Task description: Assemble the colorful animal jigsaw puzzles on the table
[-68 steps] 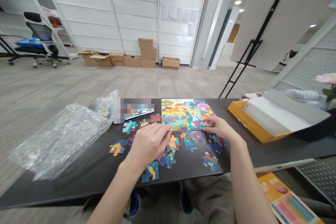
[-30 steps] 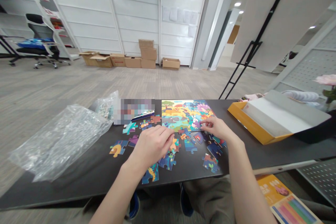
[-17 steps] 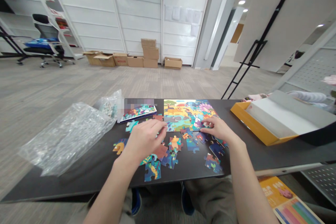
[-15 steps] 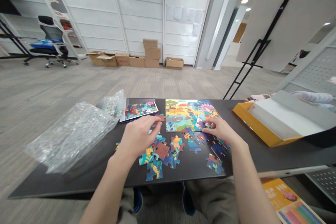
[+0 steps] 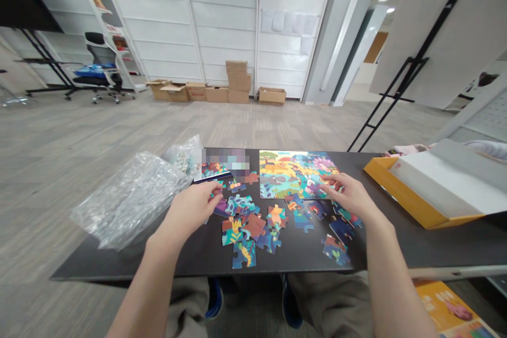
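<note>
On the far left of the black worktop (image 5: pixel 190 259) lies a crumpled clear plastic bag (image 5: pixel 130 198). Beside it, at the back edge, is a small printed picture card (image 5: pixel 212 171), partly blurred out. The left hand (image 5: pixel 190 208) hovers just in front of that card, its grip curled loosely above the pieces; it may be pinching a piece, but the view is too poor to tell. Below and to the right, colourful loose cardboard jigsaw pieces (image 5: pixel 245 227) lie scattered flat. Behind them sits a bright, assembled jigsaw section (image 5: pixel 285 174). The right hand (image 5: pixel 350 195) rests its open, released grip on that section's right edge. Far right stands an open orange-yellow cardboard box (image 5: pixel 435 195).
</note>
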### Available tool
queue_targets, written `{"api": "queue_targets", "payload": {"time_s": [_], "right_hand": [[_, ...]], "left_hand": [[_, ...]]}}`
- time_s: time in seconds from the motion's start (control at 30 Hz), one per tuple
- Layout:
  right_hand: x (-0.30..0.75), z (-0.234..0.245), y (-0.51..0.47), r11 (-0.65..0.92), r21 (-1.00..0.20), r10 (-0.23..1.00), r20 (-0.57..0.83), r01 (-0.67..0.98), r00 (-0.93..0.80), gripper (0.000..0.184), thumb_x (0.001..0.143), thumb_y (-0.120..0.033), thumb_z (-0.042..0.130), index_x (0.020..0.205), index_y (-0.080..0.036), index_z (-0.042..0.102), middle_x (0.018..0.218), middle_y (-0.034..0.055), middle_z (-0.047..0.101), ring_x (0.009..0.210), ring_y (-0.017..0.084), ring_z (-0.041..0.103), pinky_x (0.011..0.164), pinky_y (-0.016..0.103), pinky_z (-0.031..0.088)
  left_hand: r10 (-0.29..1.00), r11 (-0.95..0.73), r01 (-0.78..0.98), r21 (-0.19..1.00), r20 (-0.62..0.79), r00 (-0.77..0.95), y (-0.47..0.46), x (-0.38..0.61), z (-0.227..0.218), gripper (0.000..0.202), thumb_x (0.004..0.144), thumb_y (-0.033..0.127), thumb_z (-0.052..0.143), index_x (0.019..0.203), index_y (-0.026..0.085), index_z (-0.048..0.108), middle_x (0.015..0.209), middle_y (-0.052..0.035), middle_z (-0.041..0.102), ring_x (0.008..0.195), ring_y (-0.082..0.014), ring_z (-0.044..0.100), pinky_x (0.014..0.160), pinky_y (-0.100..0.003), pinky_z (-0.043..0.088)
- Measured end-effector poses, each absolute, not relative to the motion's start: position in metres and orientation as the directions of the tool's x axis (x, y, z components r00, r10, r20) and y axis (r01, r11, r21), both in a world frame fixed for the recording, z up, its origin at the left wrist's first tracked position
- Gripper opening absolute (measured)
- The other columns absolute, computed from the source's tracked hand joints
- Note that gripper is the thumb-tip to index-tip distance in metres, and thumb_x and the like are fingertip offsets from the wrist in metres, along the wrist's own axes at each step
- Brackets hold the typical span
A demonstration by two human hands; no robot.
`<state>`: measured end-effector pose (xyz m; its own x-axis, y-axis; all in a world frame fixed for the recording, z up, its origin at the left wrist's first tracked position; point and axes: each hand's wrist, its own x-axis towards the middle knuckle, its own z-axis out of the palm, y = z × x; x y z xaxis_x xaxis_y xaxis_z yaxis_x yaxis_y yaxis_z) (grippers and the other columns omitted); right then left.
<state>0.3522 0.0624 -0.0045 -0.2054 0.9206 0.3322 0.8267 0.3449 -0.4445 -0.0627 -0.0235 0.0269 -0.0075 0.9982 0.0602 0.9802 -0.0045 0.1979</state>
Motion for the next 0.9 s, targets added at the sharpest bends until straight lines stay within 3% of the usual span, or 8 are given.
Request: {"api": "queue_targets", "payload": {"time_s": [0.2,0.47,0.63,0.9], "right_hand": [[0.345,-0.002,0.061,0.382,-0.445,0.895,0.395,0.810,-0.205,0.033,0.086,-0.047,0.062,0.092,-0.019,0.077,0.076,0.0053,0.069,0.064,0.019,0.062,0.065,0.032,0.049],[0.337,-0.002,0.057,0.410,-0.440,0.871,0.449,0.799,-0.200,0.025,0.090,-0.040,0.059,0.088,-0.020,0.075,0.080,0.0045,0.069,0.062,0.017,0.059,0.064,0.031,0.047],[0.337,-0.003,0.056,0.427,-0.443,0.861,0.467,0.788,-0.204,0.023,0.090,-0.038,0.059,0.087,-0.020,0.075,0.081,0.0046,0.070,0.062,0.017,0.059,0.064,0.030,0.047],[0.336,-0.001,0.055,0.435,-0.453,0.861,0.462,0.778,-0.213,0.024,0.091,-0.036,0.058,0.084,-0.021,0.074,0.083,0.0048,0.072,0.062,0.017,0.059,0.064,0.030,0.047]], "left_hand": [[0.988,0.136,0.984,0.114,0.060,-0.144,-0.024,-0.062,0.027,0.031,0.097,0.028,0.049,0.121,0.025,0.067,0.114,-0.0048,0.076,0.104,-0.0291,0.071,0.079,-0.036,0.052],[0.993,-0.036,0.987,0.159,0.113,0.018,-0.010,-0.029,0.017,0.026,0.097,0.029,0.050,0.117,0.024,0.066,0.120,-0.0061,0.072,0.112,-0.0249,0.067,0.084,-0.033,0.054],[0.994,-0.003,0.986,0.167,0.106,-0.015,0.005,-0.022,0.015,0.028,0.100,0.034,0.046,0.119,0.024,0.065,0.124,-0.0069,0.070,0.110,-0.0262,0.068,0.082,-0.034,0.054],[0.998,0.043,0.993,0.111,0.033,-0.046,0.012,-0.018,0.015,0.033,0.094,0.043,0.055,0.121,0.025,0.063,0.117,-0.0103,0.072,0.106,-0.0311,0.070,0.084,-0.039,0.053]]}}
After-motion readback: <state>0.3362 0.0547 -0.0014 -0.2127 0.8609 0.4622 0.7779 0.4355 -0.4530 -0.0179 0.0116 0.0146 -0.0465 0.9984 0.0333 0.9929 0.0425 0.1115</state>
